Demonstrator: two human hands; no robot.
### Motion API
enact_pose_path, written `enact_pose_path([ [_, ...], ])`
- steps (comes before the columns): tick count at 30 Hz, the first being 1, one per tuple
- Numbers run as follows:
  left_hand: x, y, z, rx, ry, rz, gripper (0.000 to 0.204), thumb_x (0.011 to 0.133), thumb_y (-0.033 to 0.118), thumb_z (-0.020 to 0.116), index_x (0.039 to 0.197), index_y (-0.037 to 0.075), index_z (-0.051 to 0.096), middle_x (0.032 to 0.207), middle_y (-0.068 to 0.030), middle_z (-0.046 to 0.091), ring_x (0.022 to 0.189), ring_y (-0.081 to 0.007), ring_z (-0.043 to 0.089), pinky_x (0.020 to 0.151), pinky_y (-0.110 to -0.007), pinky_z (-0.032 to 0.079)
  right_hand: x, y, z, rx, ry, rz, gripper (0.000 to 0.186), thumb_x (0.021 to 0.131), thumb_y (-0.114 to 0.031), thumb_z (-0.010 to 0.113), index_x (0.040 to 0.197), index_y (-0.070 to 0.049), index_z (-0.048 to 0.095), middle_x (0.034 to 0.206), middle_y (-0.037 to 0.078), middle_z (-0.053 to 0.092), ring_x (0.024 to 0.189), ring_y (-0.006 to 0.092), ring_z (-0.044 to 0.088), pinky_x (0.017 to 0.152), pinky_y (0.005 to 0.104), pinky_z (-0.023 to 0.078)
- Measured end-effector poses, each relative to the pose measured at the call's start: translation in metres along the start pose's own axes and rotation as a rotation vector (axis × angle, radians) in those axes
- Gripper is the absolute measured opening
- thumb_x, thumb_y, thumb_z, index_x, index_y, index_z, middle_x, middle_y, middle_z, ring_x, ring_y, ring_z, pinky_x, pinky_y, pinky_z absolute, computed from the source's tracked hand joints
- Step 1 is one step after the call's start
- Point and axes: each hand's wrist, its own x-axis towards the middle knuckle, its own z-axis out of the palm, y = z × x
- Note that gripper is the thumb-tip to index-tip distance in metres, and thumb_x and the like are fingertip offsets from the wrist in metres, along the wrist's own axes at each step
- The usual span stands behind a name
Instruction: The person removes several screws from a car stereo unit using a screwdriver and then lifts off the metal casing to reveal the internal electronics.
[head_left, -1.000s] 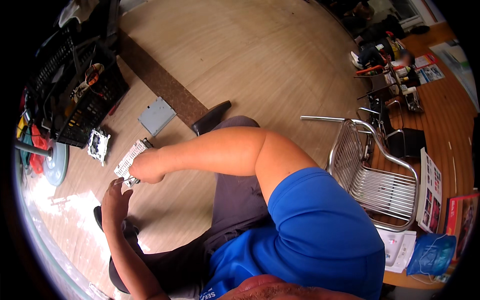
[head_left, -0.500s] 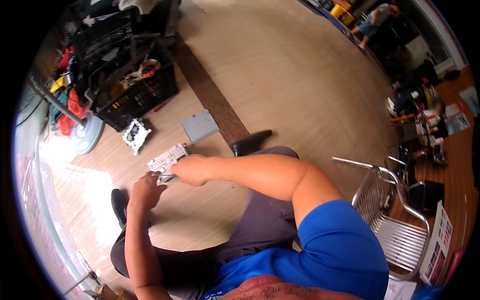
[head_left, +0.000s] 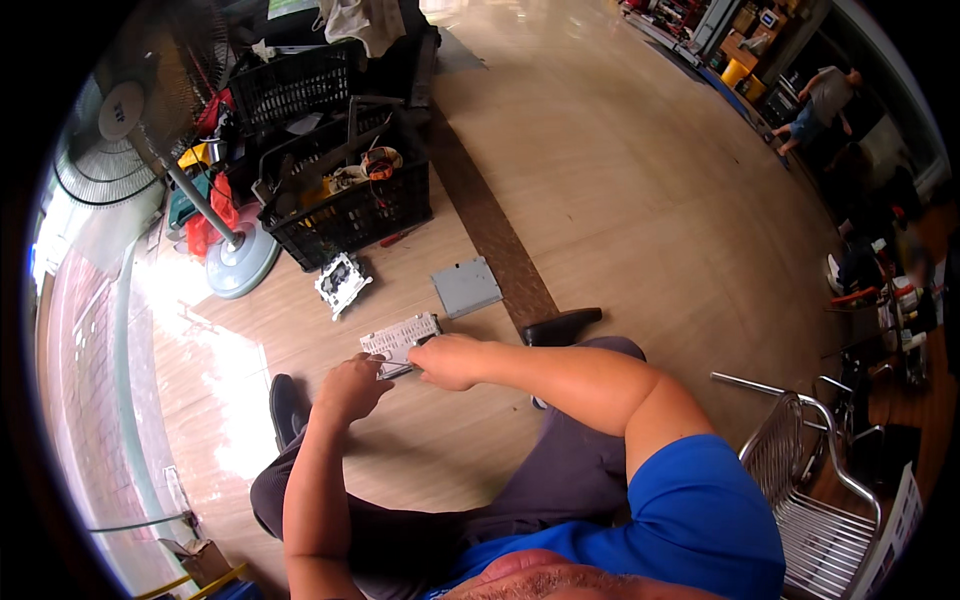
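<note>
On the floor in front of me lies a flat, off-white unit with rows of slots (head_left: 402, 330). My right hand (head_left: 447, 362) is closed at its right side, around what looks like a screwdriver (head_left: 388, 361); the thin metal shaft runs left over the unit's near edge, and most of the handle is hidden. At the unit's left end is my left hand (head_left: 350, 388), fingertips by the shaft's tip and thumb spread away from them. A grey metal plate (head_left: 468, 286) lies just beyond the unit. Farther left rests a white frame with a dark centre (head_left: 343, 284).
A black plastic crate (head_left: 350, 215) full of tools and parts stands ahead on the left, beside a standing fan (head_left: 243, 262). My shoes (head_left: 562, 327) flank the unit. To the right is a metal chair (head_left: 815, 500). Another person (head_left: 825, 100) stands far off at right.
The whole view has shifted, so things appear farther right and lower. Both hands remain at the slotted unit, with the shaft still between them. The distant person has changed posture.
</note>
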Motion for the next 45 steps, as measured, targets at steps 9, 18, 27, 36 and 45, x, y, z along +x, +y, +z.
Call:
enact_pose_path([
  [9,0.003,-0.001,0.005,-0.013,0.025,0.02,0.039,0.089,0.032,0.069,0.115,0.004,0.064,0.117,-0.0187,0.066,0.107,-0.0365,0.064,0.091,-0.047,0.052,-0.003,0.001,0.002,-0.006,0.081,-0.028,0.022,0.091,-0.02,0.064,0.1,0.001,0.063,0.098,0.024,0.07,0.095,0.0399,0.067,0.081,0.0489,0.053],
  [18,0.006,-0.001,0.006,0.006,-0.009,0.033,0.043,0.089,0.031,0.069,0.123,0.006,0.062,0.122,-0.0183,0.065,0.107,-0.0377,0.064,0.091,-0.047,0.052,-0.002,0.003,0.0,-0.001,0.04,-0.022,0.024,0.093,-0.021,0.062,0.108,-0.002,0.059,0.1,0.022,0.068,0.098,0.0389,0.065,0.084,0.0497,0.05],
  [27,0.006,0.001,0.011,-0.022,-0.059,-0.006,0.047,0.089,0.031,0.07,0.13,0.009,0.061,0.127,-0.0161,0.064,0.111,-0.0372,0.063,0.095,-0.045,0.05,-0.005,0.002,-0.005,-0.019,0.066,-0.079,0.025,0.094,-0.02,0.06,0.104,0.002,0.058,0.1,0.025,0.068,0.097,0.0397,0.066,0.084,0.0495,0.051],
  [36,0.006,0.01,0.006,-0.034,-0.013,-0.028,0.046,0.089,0.031,0.07,0.129,0.01,0.062,0.127,-0.0155,0.064,0.111,-0.0365,0.063,0.095,-0.044,0.05,-0.003,0.012,0.006,-0.061,0.035,-0.084,0.026,0.095,-0.022,0.059,0.106,0.002,0.058,0.104,0.023,0.068,0.1,0.0389,0.066,0.085,0.0493,0.051],
  [45,0.001,0.009,0.001,-0.052,-0.011,-0.053,0.043,0.088,0.032,0.07,0.123,0.008,0.063,0.123,-0.0161,0.065,0.108,-0.0371,0.064,0.093,-0.045,0.051,-0.007,0.005,-0.001,-0.037,0.013,-0.057,0.024,0.094,-0.022,0.06,0.106,-0.002,0.059,0.101,0.022,0.068,0.099,0.0382,0.065,0.084,0.0495,0.051],
])
